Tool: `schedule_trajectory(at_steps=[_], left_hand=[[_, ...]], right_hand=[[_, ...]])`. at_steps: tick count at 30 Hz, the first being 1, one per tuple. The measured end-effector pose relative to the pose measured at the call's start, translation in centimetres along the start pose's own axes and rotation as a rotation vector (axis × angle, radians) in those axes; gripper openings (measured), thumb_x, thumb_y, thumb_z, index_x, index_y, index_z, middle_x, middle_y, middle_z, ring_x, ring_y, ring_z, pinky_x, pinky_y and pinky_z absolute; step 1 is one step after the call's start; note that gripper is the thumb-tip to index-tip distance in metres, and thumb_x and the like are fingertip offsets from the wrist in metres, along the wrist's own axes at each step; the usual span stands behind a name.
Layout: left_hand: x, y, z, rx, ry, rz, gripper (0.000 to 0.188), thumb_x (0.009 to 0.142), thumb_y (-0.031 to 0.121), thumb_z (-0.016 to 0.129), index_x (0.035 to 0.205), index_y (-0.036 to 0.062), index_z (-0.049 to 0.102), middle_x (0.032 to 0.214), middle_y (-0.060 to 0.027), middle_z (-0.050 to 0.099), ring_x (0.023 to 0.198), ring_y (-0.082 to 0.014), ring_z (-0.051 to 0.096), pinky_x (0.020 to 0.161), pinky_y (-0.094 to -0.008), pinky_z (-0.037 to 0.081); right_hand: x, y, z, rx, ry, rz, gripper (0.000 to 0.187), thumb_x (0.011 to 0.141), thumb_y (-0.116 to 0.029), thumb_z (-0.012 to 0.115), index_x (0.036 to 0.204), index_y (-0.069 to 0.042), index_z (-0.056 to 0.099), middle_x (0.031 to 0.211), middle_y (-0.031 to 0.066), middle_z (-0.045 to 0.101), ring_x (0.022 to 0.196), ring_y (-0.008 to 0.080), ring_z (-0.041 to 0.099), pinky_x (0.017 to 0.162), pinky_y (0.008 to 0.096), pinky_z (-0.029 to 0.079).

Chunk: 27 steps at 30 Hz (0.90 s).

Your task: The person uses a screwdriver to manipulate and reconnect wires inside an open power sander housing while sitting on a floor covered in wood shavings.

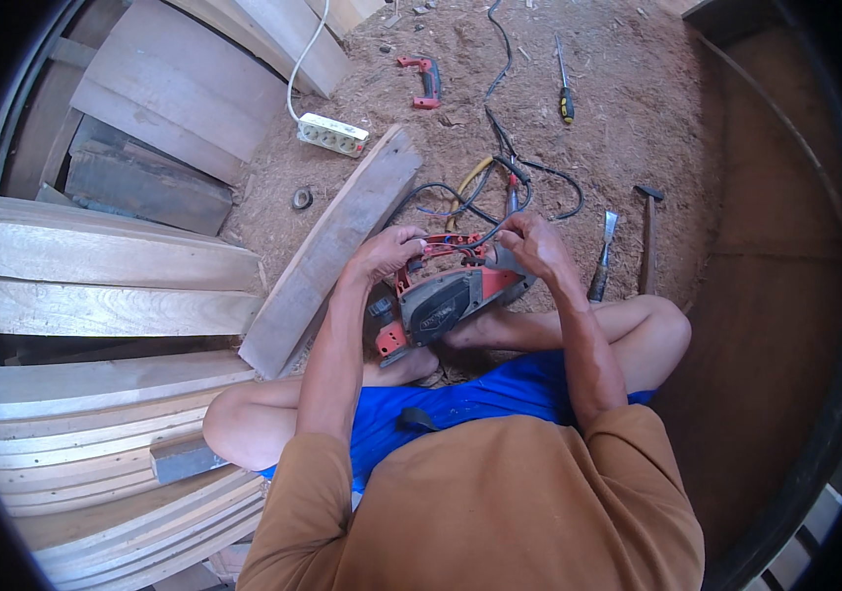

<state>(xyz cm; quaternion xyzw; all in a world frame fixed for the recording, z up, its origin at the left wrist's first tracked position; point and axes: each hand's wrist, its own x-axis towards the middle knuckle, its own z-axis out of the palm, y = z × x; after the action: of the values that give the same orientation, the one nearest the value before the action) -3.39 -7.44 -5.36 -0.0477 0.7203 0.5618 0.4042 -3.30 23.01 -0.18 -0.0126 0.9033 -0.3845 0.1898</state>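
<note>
A red and black electric planer (455, 300) rests tilted across my lap and shins, its red handle housing open along the top with parts inside showing. My left hand (388, 251) is closed on the left end of that open handle, fingertips at its rim. On the other end, my right hand (536, 246) pinches the black power cord (488, 237) where it runs along the housing. A loose red and black handle cover (428, 83) lies on the ground farther off. Just beyond my right hand, a red-handled tool (513, 189) lies among the cord's loops.
A wooden board (337, 246) lies left of the planer, near a roll of tape (302, 199) and a white power strip (332, 135). Stacked planks (116, 295) fill the left. Rightward lie a screwdriver (566, 98), a chisel (604, 256), a hammer (648, 236) and a brown panel (776, 325).
</note>
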Motion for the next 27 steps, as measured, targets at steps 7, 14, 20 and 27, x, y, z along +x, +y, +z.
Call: schedule_trajectory(at_steps=[7, 14, 20, 27], left_hand=[[-0.2, 2.0, 0.9, -0.138, -0.022, 0.02, 0.023, 0.103, 0.021, 0.057, 0.115, 0.0056, 0.07, 0.086, -0.0023, 0.067, 0.078, -0.0114, 0.06, 0.071, -0.029, 0.05], [1.0, 6.8, 1.5, 0.732, 0.021, -0.014, 0.04, 0.098, 0.044, 0.063, 0.109, 0.0073, 0.074, 0.096, -0.0155, 0.073, 0.087, -0.0271, 0.067, 0.079, -0.044, 0.051], [1.7, 4.8, 1.5, 0.678, 0.094, 0.115, 0.038, 0.091, 0.04, 0.068, 0.106, 0.0061, 0.076, 0.103, -0.0188, 0.075, 0.097, -0.0332, 0.072, 0.086, -0.0437, 0.054], [3.7, 3.5, 2.0, 0.586, 0.038, 0.007, 0.032, 0.09, 0.033, 0.067, 0.102, 0.0045, 0.075, 0.091, -0.0147, 0.073, 0.086, -0.0248, 0.069, 0.077, -0.0405, 0.054]], right_hand=[[-0.1, 0.2, 1.7, -0.038, 0.133, -0.086, 0.036, 0.089, -0.027, 0.071, 0.118, -0.006, 0.073, 0.101, 0.0208, 0.075, 0.101, 0.0364, 0.071, 0.089, 0.0459, 0.053], [-0.2, -0.9, 2.2, -0.078, 0.041, -0.035, 0.037, 0.09, -0.03, 0.068, 0.117, -0.006, 0.073, 0.106, 0.0224, 0.074, 0.105, 0.0386, 0.07, 0.093, 0.0467, 0.053], [0.4, 0.2, 2.9, -0.023, 0.05, -0.085, 0.033, 0.089, -0.03, 0.068, 0.111, -0.006, 0.076, 0.101, 0.0205, 0.074, 0.102, 0.0395, 0.069, 0.091, 0.048, 0.052], [1.5, -0.2, 3.2, -0.072, 0.136, -0.285, 0.023, 0.089, -0.021, 0.069, 0.104, -0.006, 0.077, 0.095, 0.0191, 0.07, 0.098, 0.039, 0.066, 0.089, 0.0485, 0.051]])
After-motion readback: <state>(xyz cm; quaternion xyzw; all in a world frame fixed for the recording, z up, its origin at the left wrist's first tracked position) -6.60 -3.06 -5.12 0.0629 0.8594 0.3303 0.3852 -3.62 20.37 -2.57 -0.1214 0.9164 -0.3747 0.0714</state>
